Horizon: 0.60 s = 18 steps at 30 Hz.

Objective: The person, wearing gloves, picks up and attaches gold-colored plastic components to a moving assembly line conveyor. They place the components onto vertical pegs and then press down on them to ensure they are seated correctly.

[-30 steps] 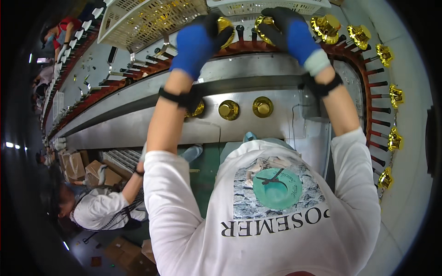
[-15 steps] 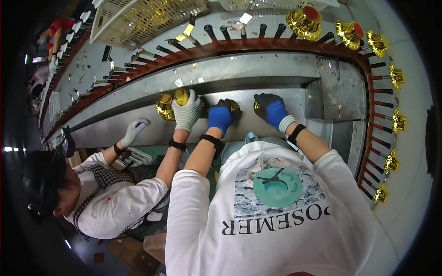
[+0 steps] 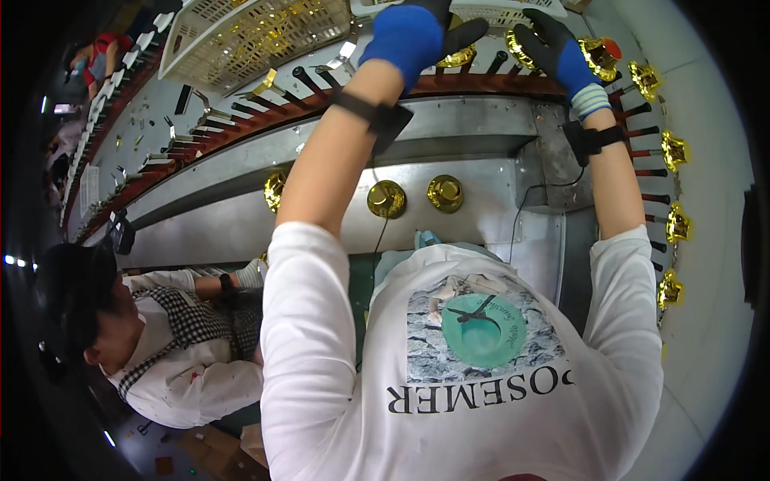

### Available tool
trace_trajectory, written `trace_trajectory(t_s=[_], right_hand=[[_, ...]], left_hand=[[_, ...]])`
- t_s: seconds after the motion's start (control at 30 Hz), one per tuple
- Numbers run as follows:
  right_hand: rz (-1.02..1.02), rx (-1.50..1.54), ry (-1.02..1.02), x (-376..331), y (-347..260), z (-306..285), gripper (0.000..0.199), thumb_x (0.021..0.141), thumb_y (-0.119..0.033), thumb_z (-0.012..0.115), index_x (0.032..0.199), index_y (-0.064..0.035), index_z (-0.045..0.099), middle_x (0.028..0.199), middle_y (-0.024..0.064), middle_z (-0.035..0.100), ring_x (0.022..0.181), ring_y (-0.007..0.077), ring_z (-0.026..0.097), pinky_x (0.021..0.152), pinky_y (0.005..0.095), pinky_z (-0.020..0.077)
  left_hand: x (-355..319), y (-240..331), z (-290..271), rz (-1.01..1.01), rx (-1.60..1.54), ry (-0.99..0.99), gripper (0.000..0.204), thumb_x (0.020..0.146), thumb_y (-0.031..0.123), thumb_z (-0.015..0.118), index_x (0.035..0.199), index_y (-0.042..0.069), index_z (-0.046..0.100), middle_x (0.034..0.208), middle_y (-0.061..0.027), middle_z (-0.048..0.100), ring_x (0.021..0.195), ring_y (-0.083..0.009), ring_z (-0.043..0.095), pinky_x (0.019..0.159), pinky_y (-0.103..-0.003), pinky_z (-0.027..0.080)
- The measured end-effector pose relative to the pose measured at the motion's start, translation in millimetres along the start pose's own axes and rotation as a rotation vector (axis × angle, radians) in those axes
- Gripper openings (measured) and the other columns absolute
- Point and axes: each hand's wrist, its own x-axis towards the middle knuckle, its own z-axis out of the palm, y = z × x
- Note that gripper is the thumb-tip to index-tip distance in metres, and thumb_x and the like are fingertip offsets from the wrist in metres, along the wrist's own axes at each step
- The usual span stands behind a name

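Observation:
Both of my arms reach over the steel bench (image 3: 497,172) to the row of rods on the far side. My left hand (image 3: 413,36), in a blue and black glove, is closed over a gold flared cup; its shiny rim (image 3: 458,58) shows below the thumb. To the right, my right hand (image 3: 561,52), gloved alike, curls its fingers at another gold cup (image 3: 517,51), covering part of it. Two more gold cups, a left one (image 3: 387,199) and a right one (image 3: 445,193), stand on the bench between my forearms.
A curved track (image 3: 265,116) of dark-handled rods runs round the bench, with gold cups (image 3: 675,223) along its right side. A cream basket (image 3: 265,48) stands beyond it. On my left sits a co-worker (image 3: 184,353), near another gold cup (image 3: 274,192).
My hands have moved from the bench up and away to the track. Two gold cups are now in view on the bench. The co-worker's hands have drawn back from the bench.

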Motion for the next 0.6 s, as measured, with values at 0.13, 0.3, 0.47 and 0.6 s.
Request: trace_trajectory(t_s=[0.13,0.3,0.47,0.6], right_hand=[[-0.304,-0.087,0.110,-5,-3,25,0.048,0.090,-0.028,0.085,0.130,-0.0051,0.072,0.110,0.0181,0.076,0.089,0.0334,0.072,0.086,0.0413,0.0588],[-0.246,0.067,0.036,-70,-87,-13,0.035,0.090,-0.024,0.084,0.119,-0.0069,0.076,0.104,0.0140,0.078,0.084,0.0354,0.073,0.076,0.0463,0.0590],[-0.008,0.193,-0.431,-181,-58,65,0.043,0.088,-0.025,0.081,0.127,-0.0102,0.072,0.097,0.0150,0.073,0.081,0.0360,0.072,0.075,0.0485,0.0584],[0.036,0.117,-0.475,-236,-26,135,0.051,0.088,-0.029,0.082,0.131,-0.0045,0.070,0.111,0.0197,0.076,0.094,0.0376,0.074,0.085,0.0466,0.0599]], left_hand=[[-10,-38,14,0.120,0.205,-0.069,0.065,0.098,0.058,0.067,0.135,0.005,0.069,0.091,-0.0260,0.073,0.085,-0.0448,0.072,0.075,-0.056,0.057],[-95,5,-43,0.039,-0.023,-0.032,0.045,0.094,0.043,0.080,0.121,0.008,0.075,0.095,-0.0177,0.075,0.081,-0.0345,0.075,0.068,-0.044,0.059],[-247,-66,24,-0.285,-0.079,-0.251,0.036,0.093,0.040,0.078,0.110,0.008,0.074,0.095,-0.0191,0.074,0.084,-0.0403,0.072,0.071,-0.050,0.058],[-327,-89,89,-0.357,-0.033,-0.267,0.043,0.098,0.041,0.071,0.126,0.008,0.069,0.108,-0.0221,0.074,0.092,-0.0422,0.073,0.078,-0.054,0.058]])
